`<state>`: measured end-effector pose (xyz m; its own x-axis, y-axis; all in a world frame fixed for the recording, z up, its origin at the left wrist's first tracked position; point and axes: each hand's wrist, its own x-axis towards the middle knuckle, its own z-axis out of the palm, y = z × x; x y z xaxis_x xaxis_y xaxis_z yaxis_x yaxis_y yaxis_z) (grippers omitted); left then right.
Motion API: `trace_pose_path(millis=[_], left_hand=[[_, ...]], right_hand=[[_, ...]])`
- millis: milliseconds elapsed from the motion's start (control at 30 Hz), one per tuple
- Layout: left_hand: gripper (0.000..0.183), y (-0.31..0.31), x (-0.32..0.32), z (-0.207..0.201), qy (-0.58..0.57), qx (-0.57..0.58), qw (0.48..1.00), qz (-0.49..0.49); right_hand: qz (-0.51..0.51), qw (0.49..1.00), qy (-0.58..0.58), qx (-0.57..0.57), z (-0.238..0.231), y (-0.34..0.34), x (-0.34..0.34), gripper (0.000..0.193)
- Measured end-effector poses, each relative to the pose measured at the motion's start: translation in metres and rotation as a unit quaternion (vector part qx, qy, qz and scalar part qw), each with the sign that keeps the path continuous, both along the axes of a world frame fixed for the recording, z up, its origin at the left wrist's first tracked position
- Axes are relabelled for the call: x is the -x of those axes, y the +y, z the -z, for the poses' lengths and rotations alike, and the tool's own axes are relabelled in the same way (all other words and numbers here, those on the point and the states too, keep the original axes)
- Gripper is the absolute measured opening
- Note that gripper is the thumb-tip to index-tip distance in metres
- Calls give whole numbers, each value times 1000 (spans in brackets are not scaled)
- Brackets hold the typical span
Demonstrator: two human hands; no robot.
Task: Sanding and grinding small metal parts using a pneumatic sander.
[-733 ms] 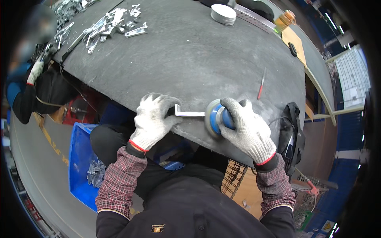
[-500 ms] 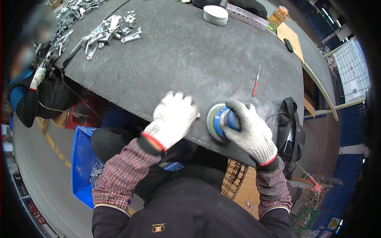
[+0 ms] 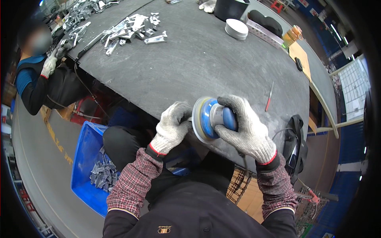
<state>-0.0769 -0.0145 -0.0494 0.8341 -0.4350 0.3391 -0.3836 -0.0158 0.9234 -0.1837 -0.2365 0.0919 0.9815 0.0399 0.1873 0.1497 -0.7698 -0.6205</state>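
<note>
My right hand (image 3: 248,129), in a white knitted glove, wraps round the blue and grey body of a disc sander (image 3: 214,119). The sander is tilted so its round pad faces left, above the near edge of the table. My left hand (image 3: 172,126), gloved too, is closed just left of the pad, thumb and fingers pinched together. A small metal part (image 3: 189,119) shows between its fingertips, beside or against the pad; most of it is hidden. Farther off on the dark table (image 3: 186,67) lies a pile of silver metal parts (image 3: 133,29).
A red-handled file (image 3: 270,96) lies to the right. A stack of white discs (image 3: 236,29), a black bucket (image 3: 231,8) and an orange-capped bottle (image 3: 292,36) stand far back. A blue bin (image 3: 85,158) with metal parts is at lower left. A co-worker (image 3: 39,79) sits at left.
The left hand has moved in toward the sander and now pinches a metal part beside the pad. The sander has come left, its pad turned toward that hand. The view has shifted.
</note>
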Motion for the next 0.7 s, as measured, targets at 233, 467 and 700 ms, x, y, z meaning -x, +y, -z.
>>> trace_pose_path(millis=[233, 467, 700], left_hand=[[27, 0, 22, -38, 120, -79, 990, -9], [27, -17, 38, -28, 112, -129, 985, -6], [25, -24, 31, -35, 137, -138, 981, 4]], right_hand=[[52, 997, 43, -49, 23, -13, 22, 70], [16, 993, 105, 57, -20, 11, 17, 64], [77, 978, 141, 133, -17, -6, 23, 63]])
